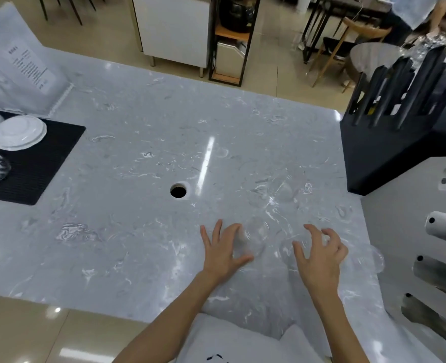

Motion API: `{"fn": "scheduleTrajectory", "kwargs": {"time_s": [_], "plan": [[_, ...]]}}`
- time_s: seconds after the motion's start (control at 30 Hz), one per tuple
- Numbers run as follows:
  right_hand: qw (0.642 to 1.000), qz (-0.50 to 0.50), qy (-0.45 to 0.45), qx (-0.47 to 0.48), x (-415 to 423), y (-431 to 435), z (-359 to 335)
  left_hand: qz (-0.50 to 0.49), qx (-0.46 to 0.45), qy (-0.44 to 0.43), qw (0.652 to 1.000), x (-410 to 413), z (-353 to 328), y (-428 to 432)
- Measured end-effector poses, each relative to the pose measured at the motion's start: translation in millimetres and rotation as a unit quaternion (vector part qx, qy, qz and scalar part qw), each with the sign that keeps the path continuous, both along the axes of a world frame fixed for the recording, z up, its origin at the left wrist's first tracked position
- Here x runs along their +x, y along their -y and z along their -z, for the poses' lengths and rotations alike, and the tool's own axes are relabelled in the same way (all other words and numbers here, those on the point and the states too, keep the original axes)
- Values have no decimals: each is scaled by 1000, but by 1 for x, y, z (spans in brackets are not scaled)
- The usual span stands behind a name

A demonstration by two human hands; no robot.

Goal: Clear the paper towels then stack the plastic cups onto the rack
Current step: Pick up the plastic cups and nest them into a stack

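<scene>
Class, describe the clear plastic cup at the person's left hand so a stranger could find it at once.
Start at the grey marble counter and find the round hole near its middle. Toward the near right, the left hand curls around a clear plastic cup lying on its side. The other clear cups lie further right or farther back; only this one touches the left fingers.

We note a café or drinks shop: marble worktop [143, 142], black cup rack [389, 142], stacked lids [18, 132], dining chairs [347, 40] beyond.

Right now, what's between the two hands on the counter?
Head view: a clear plastic cup lying on the marble counter, between the left hand and right hand; otherwise bare.
</scene>
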State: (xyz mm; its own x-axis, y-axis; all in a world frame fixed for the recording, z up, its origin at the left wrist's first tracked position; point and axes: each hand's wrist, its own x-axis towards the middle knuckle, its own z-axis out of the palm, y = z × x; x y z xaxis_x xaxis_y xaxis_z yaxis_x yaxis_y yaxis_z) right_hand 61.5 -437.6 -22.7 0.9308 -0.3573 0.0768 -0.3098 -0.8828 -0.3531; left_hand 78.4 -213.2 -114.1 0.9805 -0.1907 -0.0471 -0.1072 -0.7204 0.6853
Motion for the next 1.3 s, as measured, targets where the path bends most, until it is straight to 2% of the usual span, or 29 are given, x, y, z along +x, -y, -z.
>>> {"fn": "scheduleTrajectory", "kwargs": {"time_s": [0.13,0.3,0.43,0.53,0.6,0.73,0.87,1.03,1.17,1.23,1.3], "plan": [[988,31,45,147,4,-1,11,-5,5,23,1000,-2,5,-1],[984,30,76,158,3,-4,11,-3,21,24,999,-2,8,-4],[959,58,134,244,10,0,-35,-2,25,21,999,-1,8,-2],[945,11,194,263,12,-9,-85,-5,27,16,1000,0,7,-1],[943,-46,177,278,12,-22,-97,-6,30,16,999,-1,6,0],[953,-152,80,249,8,-73,-48,5,55,17,998,-1,5,1],[959,-155,44,234,5,-93,-4,40,77,9,996,0,5,-2],[960,-208,9,189,13,-94,-6,-6,7,19,1000,0,5,-4],[927,-277,-137,214,33,-84,-30,-38,-25,31,998,-1,5,0],[938,-288,-122,147,60,-74,-44,-45,-27,31,998,-1,3,2],[964,-261,-23,41,97,-64,-59,-47,-20,28,998,0,0,2]]}}
